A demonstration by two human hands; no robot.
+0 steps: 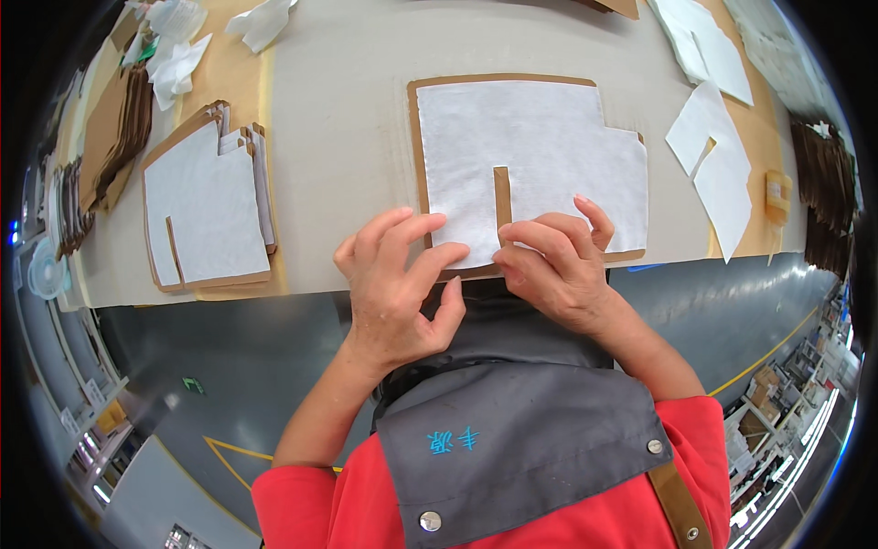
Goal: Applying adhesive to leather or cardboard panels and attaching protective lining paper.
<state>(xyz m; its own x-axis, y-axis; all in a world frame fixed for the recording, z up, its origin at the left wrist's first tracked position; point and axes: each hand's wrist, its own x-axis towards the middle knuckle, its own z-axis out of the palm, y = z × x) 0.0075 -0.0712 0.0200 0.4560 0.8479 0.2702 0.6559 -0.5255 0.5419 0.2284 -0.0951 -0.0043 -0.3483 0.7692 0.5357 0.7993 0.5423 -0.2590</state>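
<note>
A white sheet (530,128) with a stepped corner lies on a brown board (502,79) at the table's front edge; a narrow slot (502,192) in it shows brown. My left hand (393,293) is open, fingers apart and curved, the fingertips at the sheet's lower left corner. My right hand (562,265) has thumb and index finger pinched beside the slot's lower end, little finger raised; whatever is between the fingertips is hidden.
On the grey table (338,110) are a stack of similar pieces (206,210) at left, brown boards (119,128) behind it, white scraps (174,69), loose white sheets (686,165) at right and a yellow bottle (776,197). More dark pieces (823,192) sit at far right.
</note>
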